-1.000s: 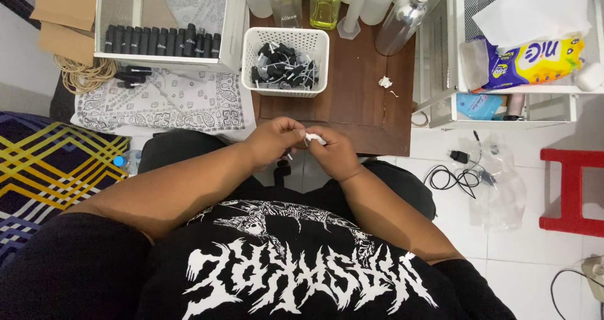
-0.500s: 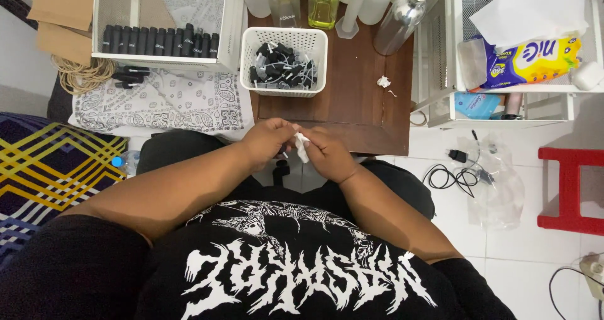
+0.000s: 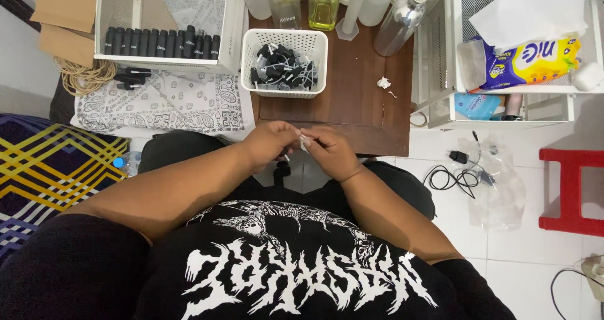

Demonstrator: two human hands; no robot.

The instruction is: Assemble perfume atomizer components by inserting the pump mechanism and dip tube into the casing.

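My left hand (image 3: 269,144) and my right hand (image 3: 330,152) meet just in front of the near edge of a small brown wooden table (image 3: 358,106). Between the fingertips of both hands sits a small white piece (image 3: 304,142), mostly hidden by the fingers; I cannot tell what it is. A white plastic basket (image 3: 258,43) with several small black and clear sprayer parts stands on the table just beyond my hands.
Clear bottles (image 3: 396,18) stand at the table's far edge, a white scrap (image 3: 384,82) lies on its top. A white wire rack with a row of black tubes (image 3: 160,43) is at left, over a patterned cloth (image 3: 163,103). A tissue pack (image 3: 535,59) sits in the right shelf; cables (image 3: 453,178) and a red stool (image 3: 572,181) are on the tiled floor.
The white piece has turned between my fingers, from pointing right to nearly upright. Both hands stay in the same place at the table's edge.
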